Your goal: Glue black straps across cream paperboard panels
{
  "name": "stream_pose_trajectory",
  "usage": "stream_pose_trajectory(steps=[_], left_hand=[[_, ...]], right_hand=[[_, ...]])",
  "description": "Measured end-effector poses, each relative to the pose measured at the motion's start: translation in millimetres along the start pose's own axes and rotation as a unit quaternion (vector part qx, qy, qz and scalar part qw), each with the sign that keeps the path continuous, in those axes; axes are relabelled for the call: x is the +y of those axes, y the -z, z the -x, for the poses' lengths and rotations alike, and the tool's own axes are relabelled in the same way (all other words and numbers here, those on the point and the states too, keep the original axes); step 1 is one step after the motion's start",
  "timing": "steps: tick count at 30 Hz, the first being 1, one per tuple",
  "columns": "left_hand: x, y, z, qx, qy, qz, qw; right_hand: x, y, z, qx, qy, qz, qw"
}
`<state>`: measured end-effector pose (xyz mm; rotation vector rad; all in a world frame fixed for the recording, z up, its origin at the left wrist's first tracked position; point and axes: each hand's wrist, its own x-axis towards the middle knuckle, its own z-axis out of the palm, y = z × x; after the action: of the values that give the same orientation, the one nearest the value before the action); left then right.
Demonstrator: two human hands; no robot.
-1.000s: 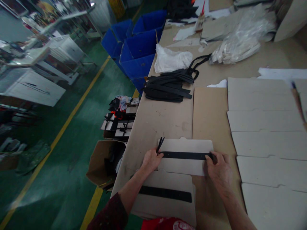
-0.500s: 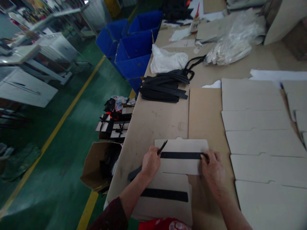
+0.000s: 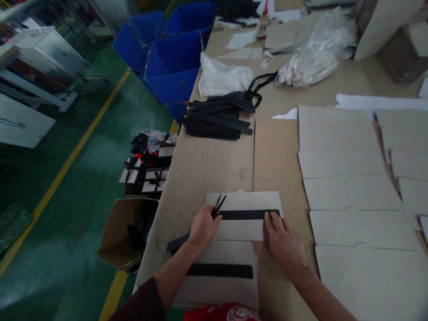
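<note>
A pale card (image 3: 240,232) with a small tab on its far edge lies before me on the table. Across it runs a flat black strip (image 3: 247,215). My left hand (image 3: 203,227) is closed around a dark tool (image 3: 219,205) with two thin points spread apart; tweezers or small snips, I cannot tell which. Its fingertips rest by the strip's left end. At the other end, the bent fingers of my right hand (image 3: 284,240) press together on the strip and the card's edge. Nearer me lies a stack of cards (image 3: 230,287), its top one bearing another black strip (image 3: 220,270).
Overlapping rows of pale cards (image 3: 351,194) cover the right side. Further off lie a bundle of black strips (image 3: 217,118), a white plastic bag (image 3: 224,78) and a clear bag (image 3: 310,62). Blue bins (image 3: 177,67) and an open carton (image 3: 115,232) stand left of the table.
My right hand has slid slightly inward along the strip, its fingertips now pressing down at the end. The tool's points in my left hand have spread apart. The whole view has shifted slightly.
</note>
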<state>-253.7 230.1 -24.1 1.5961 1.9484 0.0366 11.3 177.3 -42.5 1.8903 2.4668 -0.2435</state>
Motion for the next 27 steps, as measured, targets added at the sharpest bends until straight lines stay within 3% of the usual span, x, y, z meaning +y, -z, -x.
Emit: stream_pose_trajectory(steps=[4, 8, 11, 14, 17, 21, 23, 27], left_hand=[[1.2, -1.7, -1.9, 0.002, 0.009, 0.008, 1.000], [1.1, 5.0, -1.1, -0.003, -0.003, 0.018, 1.000], [-2.8, 14.2, 1.0, -0.007, -0.013, 0.028, 1.000], [-8.7, 22.1, 4.8, 0.010, 0.012, 0.025, 1.000], [-13.9, 24.7, 6.7, 0.031, 0.061, 0.014, 0.998], [-17.7, 22.6, 0.0, 0.035, 0.123, 0.039, 0.991], [-16.4, 22.1, -5.9, 0.029, 0.143, 0.071, 0.987], [-4.3, 33.8, -13.4, 0.012, 0.129, 0.149, 0.980]], right_hand=[[-4.0, -3.7, 1.1, 0.004, -0.004, -0.013, 1.000], [2.2, -5.4, 0.1, 0.028, -0.032, -0.102, 0.994], [15.6, -3.2, -3.0, 0.065, -0.081, -0.191, 0.976], [25.7, -1.5, -7.8, 0.117, -0.156, -0.183, 0.964], [25.6, -2.6, -15.6, 0.094, -0.209, -0.172, 0.958], [24.3, -5.2, -30.2, 0.049, -0.306, -0.315, 0.897], [27.8, -2.8, -36.5, 0.030, -0.315, -0.371, 0.873], [31.3, 20.3, -38.5, 0.024, -0.298, -0.413, 0.860]])
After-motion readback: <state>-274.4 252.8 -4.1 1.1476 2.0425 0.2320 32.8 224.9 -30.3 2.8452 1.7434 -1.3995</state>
